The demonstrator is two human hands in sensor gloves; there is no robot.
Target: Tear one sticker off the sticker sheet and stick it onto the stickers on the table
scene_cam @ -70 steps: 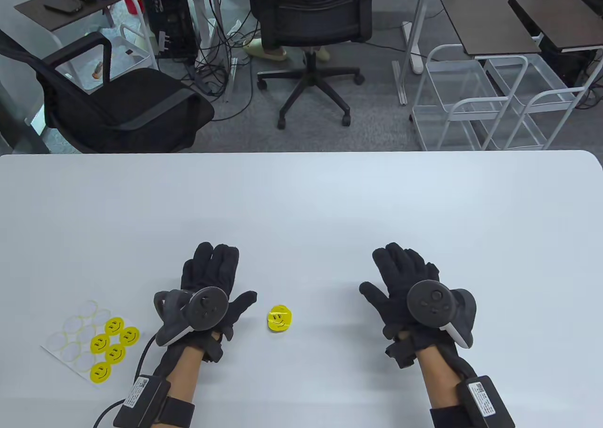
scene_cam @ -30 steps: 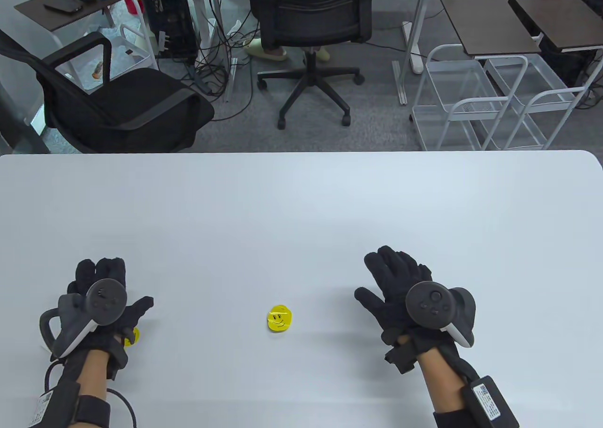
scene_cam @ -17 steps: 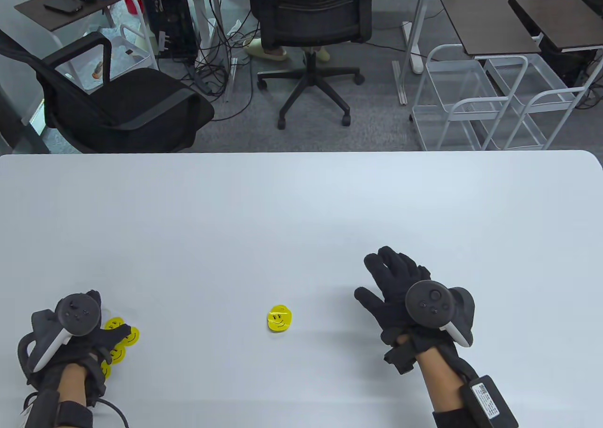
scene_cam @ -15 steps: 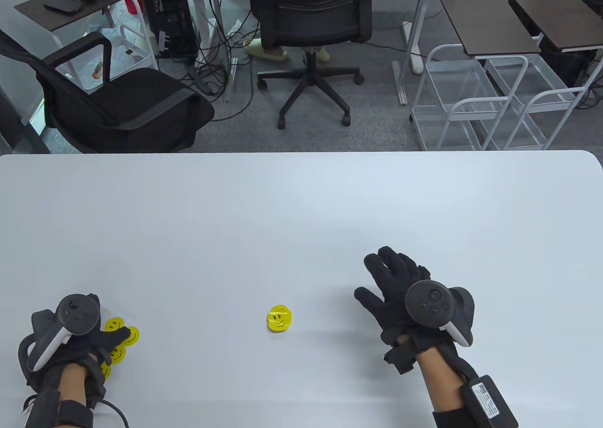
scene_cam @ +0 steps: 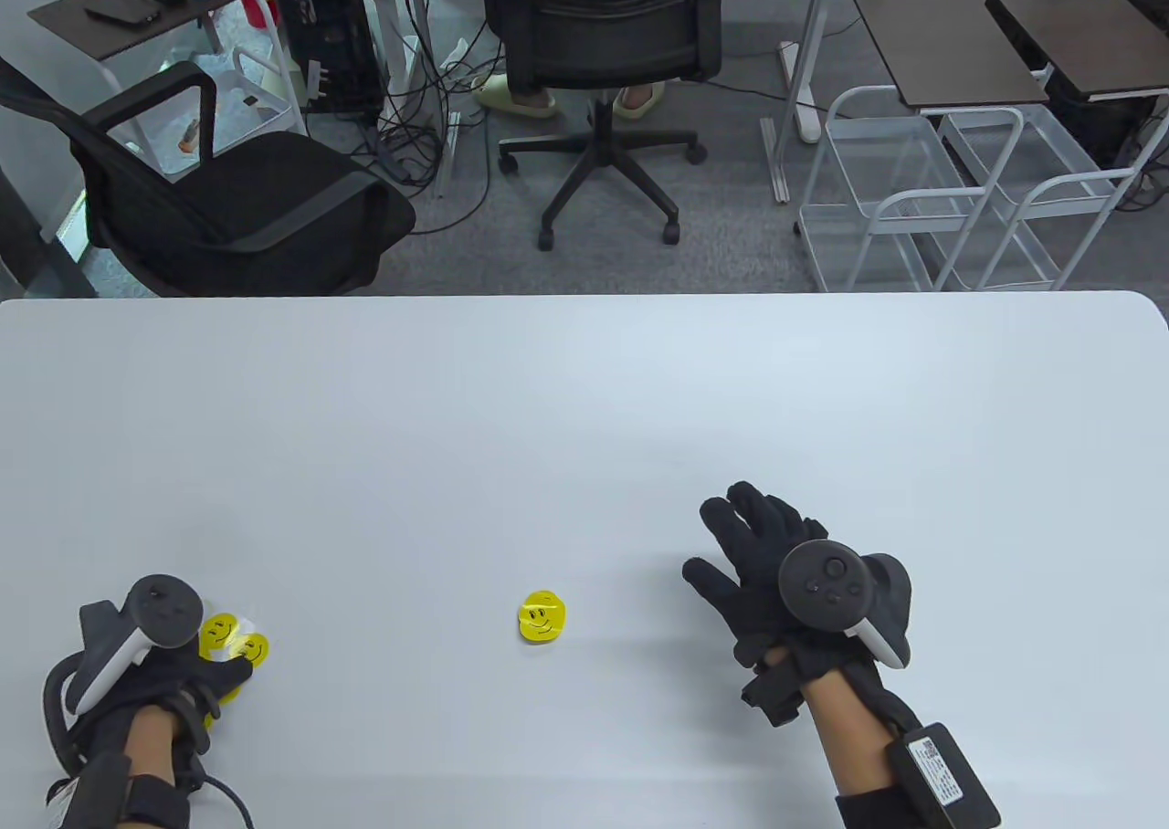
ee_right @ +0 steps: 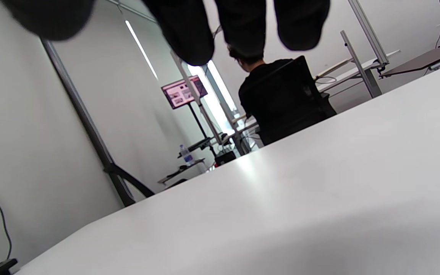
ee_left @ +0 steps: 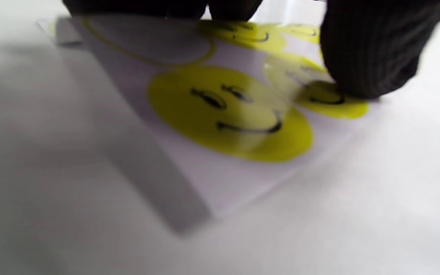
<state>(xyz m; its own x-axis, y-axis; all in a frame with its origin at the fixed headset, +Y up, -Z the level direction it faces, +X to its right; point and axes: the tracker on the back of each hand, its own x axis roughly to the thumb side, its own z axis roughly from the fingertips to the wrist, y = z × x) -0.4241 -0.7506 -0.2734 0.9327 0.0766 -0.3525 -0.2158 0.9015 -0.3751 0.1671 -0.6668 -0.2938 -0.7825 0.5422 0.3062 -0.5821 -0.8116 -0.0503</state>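
Left wrist view: the sticker sheet (ee_left: 189, 114) is pressed under the left hand (scene_cam: 155, 674), thumb on a sticker; none is peeled yet. The stickers on the table (scene_cam: 542, 616) lie well right of it; the right hand (scene_cam: 776, 573) rests open.

An office or lab workroom. Beyond the far edge of the wide white table (scene_cam: 584, 382), black mesh swivel chairs (scene_cam: 603, 53) stand on grey carpet, one at upper centre of the table view and one at upper left. Tangled black cables (scene_cam: 429, 89) trail beside a black computer tower (scene_cam: 324, 30). White wire-frame trolleys (scene_cam: 950, 199) fill the upper right. The right wrist view shows a lit monitor on a stand (ee_right: 184, 91).
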